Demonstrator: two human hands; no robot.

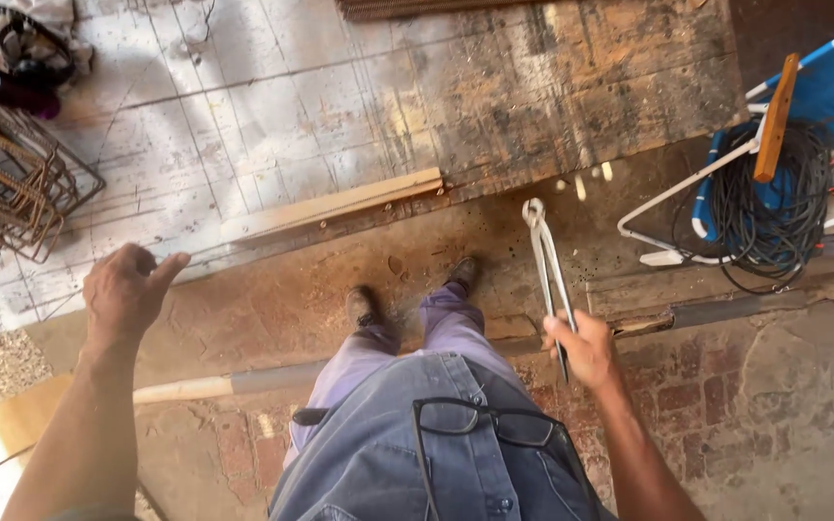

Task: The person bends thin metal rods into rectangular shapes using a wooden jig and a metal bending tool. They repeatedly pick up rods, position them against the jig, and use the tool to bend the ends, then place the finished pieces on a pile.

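Note:
My right hand [583, 345] grips the handles of long metal pincers [543, 259], whose closed jaws point away from me over the dirt floor. My left hand [127, 289] hangs free at the left with fingers loosely curled and the thumb out, holding nothing, above the edge of a worn wooden board platform [272, 116]. I stand upright; my shoes [361, 305] show below my grey shirt, and a pair of black glasses [480, 425] hangs on the shirt front.
Rusty rebar cages [7, 183] lie at the left on the boards. A wooden slat [340, 205] runs along the platform edge. A blue-and-white folding chair [822, 106] holds a coil of black cable [769, 207]. A long pole [243, 384] crosses the floor behind my feet.

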